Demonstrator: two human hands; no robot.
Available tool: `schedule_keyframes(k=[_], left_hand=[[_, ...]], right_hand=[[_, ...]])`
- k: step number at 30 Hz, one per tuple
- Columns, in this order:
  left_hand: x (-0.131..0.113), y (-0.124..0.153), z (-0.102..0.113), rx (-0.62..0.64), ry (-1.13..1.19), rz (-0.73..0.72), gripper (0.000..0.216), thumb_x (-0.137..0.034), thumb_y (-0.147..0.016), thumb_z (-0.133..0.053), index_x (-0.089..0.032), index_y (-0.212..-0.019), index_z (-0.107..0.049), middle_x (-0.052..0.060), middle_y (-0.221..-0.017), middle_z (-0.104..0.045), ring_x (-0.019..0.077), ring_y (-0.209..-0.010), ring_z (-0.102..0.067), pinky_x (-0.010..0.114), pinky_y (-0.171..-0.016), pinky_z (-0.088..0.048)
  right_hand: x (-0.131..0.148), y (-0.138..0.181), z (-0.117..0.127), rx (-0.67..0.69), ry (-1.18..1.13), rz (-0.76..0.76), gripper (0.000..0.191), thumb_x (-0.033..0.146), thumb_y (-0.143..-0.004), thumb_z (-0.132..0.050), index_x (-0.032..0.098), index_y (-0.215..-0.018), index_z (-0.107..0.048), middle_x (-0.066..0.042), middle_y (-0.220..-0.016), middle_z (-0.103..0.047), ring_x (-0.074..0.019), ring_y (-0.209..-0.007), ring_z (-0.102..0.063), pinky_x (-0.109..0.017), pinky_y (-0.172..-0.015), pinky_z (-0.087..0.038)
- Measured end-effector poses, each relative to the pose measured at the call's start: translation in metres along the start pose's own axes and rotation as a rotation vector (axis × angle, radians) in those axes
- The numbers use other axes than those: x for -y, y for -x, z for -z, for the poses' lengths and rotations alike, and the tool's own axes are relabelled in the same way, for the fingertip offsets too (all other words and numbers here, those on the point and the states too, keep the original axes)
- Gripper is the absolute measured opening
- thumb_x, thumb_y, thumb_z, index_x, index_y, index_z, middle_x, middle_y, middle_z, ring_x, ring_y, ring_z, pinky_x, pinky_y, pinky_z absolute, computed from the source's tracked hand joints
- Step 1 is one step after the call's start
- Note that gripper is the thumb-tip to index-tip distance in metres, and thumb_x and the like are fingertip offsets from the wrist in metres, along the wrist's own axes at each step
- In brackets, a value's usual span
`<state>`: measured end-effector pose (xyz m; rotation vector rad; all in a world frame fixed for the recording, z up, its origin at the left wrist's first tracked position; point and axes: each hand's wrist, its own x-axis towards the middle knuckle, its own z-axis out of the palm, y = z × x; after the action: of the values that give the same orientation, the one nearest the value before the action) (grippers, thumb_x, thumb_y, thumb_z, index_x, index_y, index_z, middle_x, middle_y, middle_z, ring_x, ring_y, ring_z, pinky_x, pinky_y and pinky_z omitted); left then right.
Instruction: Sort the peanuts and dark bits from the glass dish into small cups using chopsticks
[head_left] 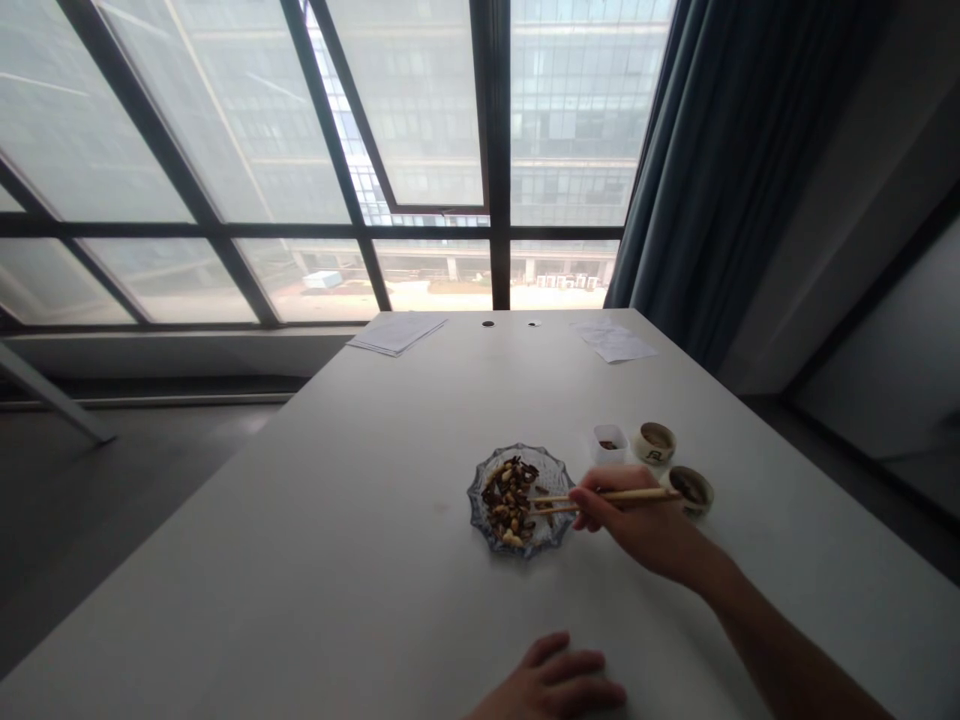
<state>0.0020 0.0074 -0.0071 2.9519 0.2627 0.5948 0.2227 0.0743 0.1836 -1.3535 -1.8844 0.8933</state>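
A glass plate [558, 472] with a pile of mixed nuts and beans [509, 498] sits on the white table [360, 520]. My right hand [637, 525] is closed on a pair of wooden chopsticks [600, 497], whose tips reach into the plate at the pile's right edge. My left hand [559, 685] lies flat on the table near its front edge, fingers stretched out and holding nothing.
Right of the plate stand a small clear square cup [609, 443] and two small round bowls [656, 442] [691, 488]. Paper sheets [395, 332] [615, 342] lie at the table's far edge by the window. A dark curtain [720, 180] hangs at the right.
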Motion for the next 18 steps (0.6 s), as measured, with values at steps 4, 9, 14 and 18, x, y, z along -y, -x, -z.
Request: schedule_keyframes(k=[4, 9, 14, 18], left_hand=[[-0.001, -0.001, -0.002, 0.0, 0.03, 0.022, 0.016, -0.03, -0.113, -0.061, -0.026, -0.125, -0.07, -0.005, -0.141, -0.068, 0.0124, -0.14, -0.054, 0.03, -0.129, -0.018], [-0.001, -0.003, -0.001, 0.001, 0.054, 0.038, 0.015, -0.03, -0.115, -0.057, -0.027, -0.12, -0.07, -0.006, -0.14, -0.068, 0.0116, -0.141, -0.053, 0.031, -0.129, -0.019], [-0.001, -0.004, 0.002, -0.01, 0.046, 0.039, 0.016, -0.029, -0.116, -0.054, -0.027, -0.117, -0.07, -0.006, -0.138, -0.07, 0.0116, -0.14, -0.054, 0.031, -0.128, -0.018], [-0.001, -0.005, 0.006, -0.006, 0.036, 0.028, 0.014, -0.029, -0.115, -0.058, -0.027, -0.114, -0.071, -0.006, -0.138, -0.07, 0.0118, -0.14, -0.055, 0.03, -0.127, -0.022]], right_hand=[[-0.013, -0.004, -0.027, -0.007, -0.139, -0.071, 0.036, 0.046, -0.099, -0.062, 0.021, -0.073, -0.068, -0.004, -0.068, -0.078, -0.0198, -0.063, -0.076, -0.026, -0.059, -0.056], [-0.023, -0.009, -0.041, -0.022, -0.241, -0.109, 0.041, 0.056, -0.095, -0.065, 0.021, -0.073, -0.065, -0.005, -0.068, -0.077, -0.0244, -0.068, -0.079, -0.029, -0.058, -0.059], [-0.03, -0.01, -0.049, -0.021, -0.258, -0.114, 0.043, 0.059, -0.094, -0.065, 0.022, -0.073, -0.065, -0.005, -0.067, -0.077, -0.0252, -0.068, -0.08, -0.03, -0.06, -0.059], [-0.031, -0.007, -0.052, -0.028, -0.245, -0.098, 0.042, 0.057, -0.096, -0.064, 0.022, -0.073, -0.065, -0.005, -0.068, -0.077, -0.0251, -0.069, -0.08, -0.029, -0.06, -0.059]])
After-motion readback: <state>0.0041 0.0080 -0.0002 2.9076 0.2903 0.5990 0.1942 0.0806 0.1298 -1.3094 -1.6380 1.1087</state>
